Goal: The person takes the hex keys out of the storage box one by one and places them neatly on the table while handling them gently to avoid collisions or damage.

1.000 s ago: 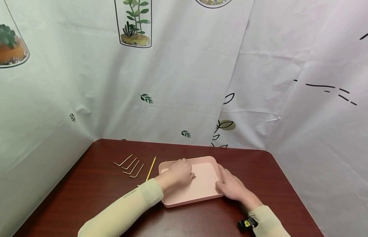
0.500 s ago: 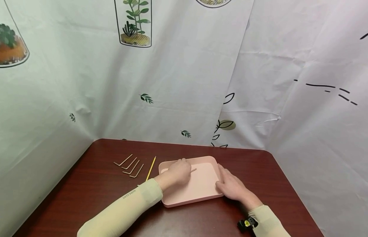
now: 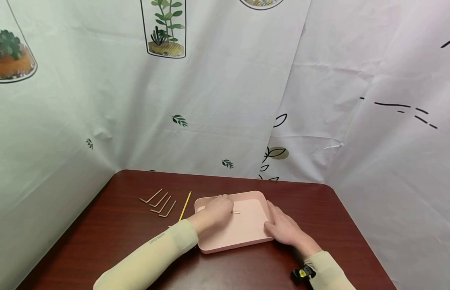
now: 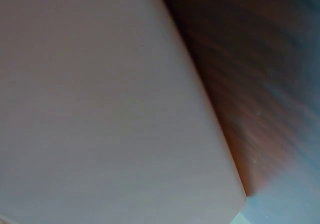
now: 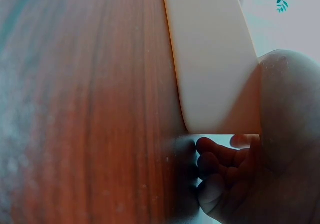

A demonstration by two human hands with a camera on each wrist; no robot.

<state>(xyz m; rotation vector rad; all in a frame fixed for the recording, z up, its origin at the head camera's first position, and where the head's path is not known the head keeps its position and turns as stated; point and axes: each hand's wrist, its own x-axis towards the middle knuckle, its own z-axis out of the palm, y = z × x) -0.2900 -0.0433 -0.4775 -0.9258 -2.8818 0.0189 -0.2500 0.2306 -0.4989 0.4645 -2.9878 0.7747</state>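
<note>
A shallow pink tray (image 3: 246, 233) stands on the dark red-brown table. My left hand (image 3: 219, 210) reaches into it, back of the hand up, with fingers curled. From them sticks out a short end of a thin brass-coloured hex key (image 3: 237, 212); the rest is hidden by the hand. My right hand (image 3: 283, 225) grips the tray's right side, thumb over the rim and fingers along the outside. In the right wrist view, the thumb (image 5: 287, 109) lies against the tray's wall (image 5: 215, 74), fingertips close to the table. The left wrist view shows mainly the tray (image 4: 110, 104), with no fingers in sight.
Left of the tray, several L-shaped hex keys (image 3: 168, 209) lie in a slanted row. A yellow pencil-like stick (image 3: 185, 206) lies between them and the tray, partly behind the left sleeve (image 3: 156, 253). White patterned cloth (image 3: 217, 100) hangs around the table (image 3: 304, 193).
The hex key's visible end has swung in the left fingers, first upward and then back to nearly level, showing more of its length than at first. The right hand and tray stay put.
</note>
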